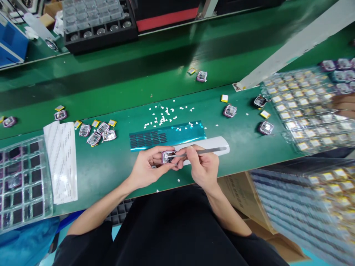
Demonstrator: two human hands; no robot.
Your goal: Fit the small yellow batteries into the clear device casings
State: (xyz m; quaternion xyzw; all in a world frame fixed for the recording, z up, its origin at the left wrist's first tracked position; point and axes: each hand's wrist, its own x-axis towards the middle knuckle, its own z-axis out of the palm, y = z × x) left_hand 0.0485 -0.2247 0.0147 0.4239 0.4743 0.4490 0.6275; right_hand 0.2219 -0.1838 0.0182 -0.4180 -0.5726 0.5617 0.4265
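My left hand (144, 169) is closed around a small open watch case (165, 157) with a purple edge and circuit parts showing inside. Pinched in my right hand (204, 169) are metal tweezers (213, 150), their tips reaching into that case. Whether the tips grip anything is too small to tell. Just beyond both hands lies a shiny teal film strip (184, 133) bearing rows of dark pieces at its left. A white sheet (221, 144) lies partly under my right hand. Small white bits (163, 119) are scattered behind the film.
More watch cases (94, 138) and yellow-edged battery cells (112, 122) lie left and right on the green bench (111, 166). At left are a compartment tray (46, 184) and white strips (63, 159). Another person's hand (344, 105) is by clear trays of cells (302, 92). A post (294, 46) rises at right.
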